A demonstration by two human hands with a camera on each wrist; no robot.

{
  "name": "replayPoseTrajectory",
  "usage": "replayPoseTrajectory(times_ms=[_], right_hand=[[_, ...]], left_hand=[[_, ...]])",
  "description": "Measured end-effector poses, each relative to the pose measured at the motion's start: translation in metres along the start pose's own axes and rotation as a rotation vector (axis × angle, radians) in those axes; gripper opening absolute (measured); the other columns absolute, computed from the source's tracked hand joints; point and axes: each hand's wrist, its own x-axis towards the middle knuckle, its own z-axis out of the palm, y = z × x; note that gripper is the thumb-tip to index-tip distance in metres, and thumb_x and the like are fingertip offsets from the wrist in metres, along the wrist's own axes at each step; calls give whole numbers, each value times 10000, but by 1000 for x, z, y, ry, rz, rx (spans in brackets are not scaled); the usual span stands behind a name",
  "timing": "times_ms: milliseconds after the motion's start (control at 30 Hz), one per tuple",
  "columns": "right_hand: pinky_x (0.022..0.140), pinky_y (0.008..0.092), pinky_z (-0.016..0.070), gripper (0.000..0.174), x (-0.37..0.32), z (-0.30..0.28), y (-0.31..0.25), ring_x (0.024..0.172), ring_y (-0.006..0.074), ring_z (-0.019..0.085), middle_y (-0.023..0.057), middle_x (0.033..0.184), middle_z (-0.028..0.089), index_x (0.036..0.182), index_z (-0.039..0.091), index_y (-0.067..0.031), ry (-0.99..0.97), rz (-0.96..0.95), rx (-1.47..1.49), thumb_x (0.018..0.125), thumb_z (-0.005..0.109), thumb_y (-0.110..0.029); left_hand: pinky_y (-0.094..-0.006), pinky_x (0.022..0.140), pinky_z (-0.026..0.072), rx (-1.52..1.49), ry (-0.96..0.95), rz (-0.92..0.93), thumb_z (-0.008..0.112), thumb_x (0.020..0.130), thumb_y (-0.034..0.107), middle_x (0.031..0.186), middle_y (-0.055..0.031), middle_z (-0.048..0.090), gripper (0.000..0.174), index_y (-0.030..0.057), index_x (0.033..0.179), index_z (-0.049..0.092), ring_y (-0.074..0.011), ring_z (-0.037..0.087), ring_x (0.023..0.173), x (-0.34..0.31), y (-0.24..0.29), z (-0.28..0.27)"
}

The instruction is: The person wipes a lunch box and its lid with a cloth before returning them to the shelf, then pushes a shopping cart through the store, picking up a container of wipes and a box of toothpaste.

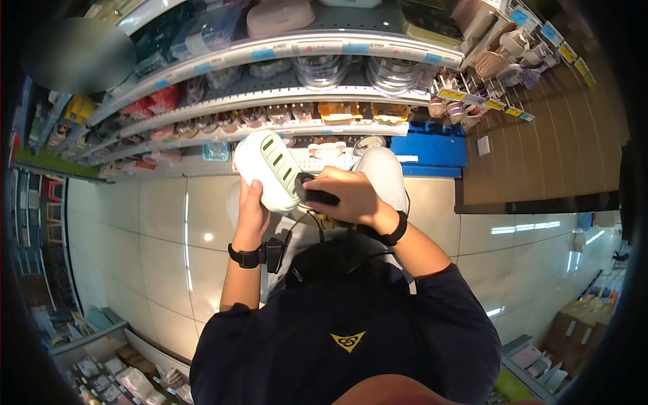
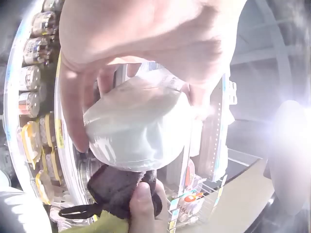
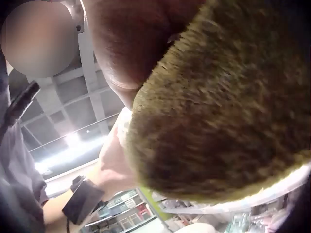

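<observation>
A white oblong case (image 1: pixel 253 162) with a pale green slotted top is tilted in front of the shelves. My left hand (image 1: pixel 251 217) grips it from its lower left side, thumb along the near edge. In the left wrist view, the fingers curl over the glossy white case (image 2: pixel 138 131). My right hand (image 1: pixel 347 196) holds a folded dark cloth (image 1: pixel 318 196) against the right end of the case. That cloth (image 2: pixel 116 189) has a hanging loop and a yellow-green side. Its fuzzy olive face (image 3: pixel 223 107) fills much of the right wrist view, hiding most of the right fingers.
Shelves (image 1: pixel 304 50) of clear containers and jars run across the front. A blue box (image 1: pixel 428 150) stands at the lower right of them, beside a brown panel (image 1: pixel 540 135) with hanging brushes (image 1: pixel 489 66). Tiled floor (image 1: pixel 158 236) lies below.
</observation>
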Motion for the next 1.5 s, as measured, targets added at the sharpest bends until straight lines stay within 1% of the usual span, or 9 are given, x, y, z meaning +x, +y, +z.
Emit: replayPoseTrajectory(times_ms=[233,367,600,767,1033,1200,1300,1400,1500], right_hand=[[667,337,559,335,-3,-26,20,780,264,679,87,933,679,1038,718,-100,332,37,-47,761,852,-232],[655,318,543,309,-16,-42,31,759,234,677,95,899,686,1028,731,-69,385,147,4,759,840,-176],[760,320,521,270,-78,-88,62,829,245,656,126,907,674,1039,710,-17,837,308,-72,788,798,-59],[831,342,507,248,-132,-103,80,888,239,642,126,960,671,1073,666,4,949,440,-120,850,750,-62],[873,345,503,259,-153,-93,98,928,237,647,136,1000,681,1087,654,17,973,459,-114,853,740,-54],[873,345,502,268,-147,-91,101,926,236,645,134,993,679,1092,654,20,937,486,-69,847,742,-43],[869,345,502,266,-144,-91,97,923,233,644,134,988,679,1089,655,22,946,460,-93,845,742,-40],[862,344,502,262,-144,-90,97,916,230,643,134,982,677,1088,655,23,913,507,-62,849,740,-46],[852,343,503,260,-137,-84,100,902,230,640,133,971,673,1086,658,19,909,516,-46,851,741,-56]], left_hand=[[-402,1113,361,507,-74,257,836,779,504,1444,-138,431,1053,21,1524,270,-252,432,1341,38,53,41],[-385,1015,489,745,-135,441,916,674,271,1450,-147,475,1030,67,1500,335,-273,502,1318,86,89,78],[-410,1079,439,1323,-331,871,917,651,285,1353,-190,590,902,41,1415,503,-320,553,1279,207,125,157],[-413,1009,482,1536,-332,532,870,698,424,1322,-210,622,909,74,1449,496,-349,598,1217,266,130,198],[-415,1108,423,1447,-621,619,867,695,407,1433,-209,546,903,93,1455,495,-371,512,1326,303,104,205],[-408,1069,446,1427,-468,644,659,879,579,1376,-205,594,737,123,1440,515,-372,550,1286,282,126,185],[-426,1012,485,1501,-205,532,714,837,498,1302,-222,634,715,73,1388,550,-365,614,1201,287,156,143],[-377,1020,474,1617,-218,507,770,798,330,1357,-214,608,748,46,1437,504,-333,605,1218,300,167,103],[-371,1015,478,1682,-246,458,768,803,385,1355,-210,612,781,56,1456,493,-308,617,1199,305,164,79]])
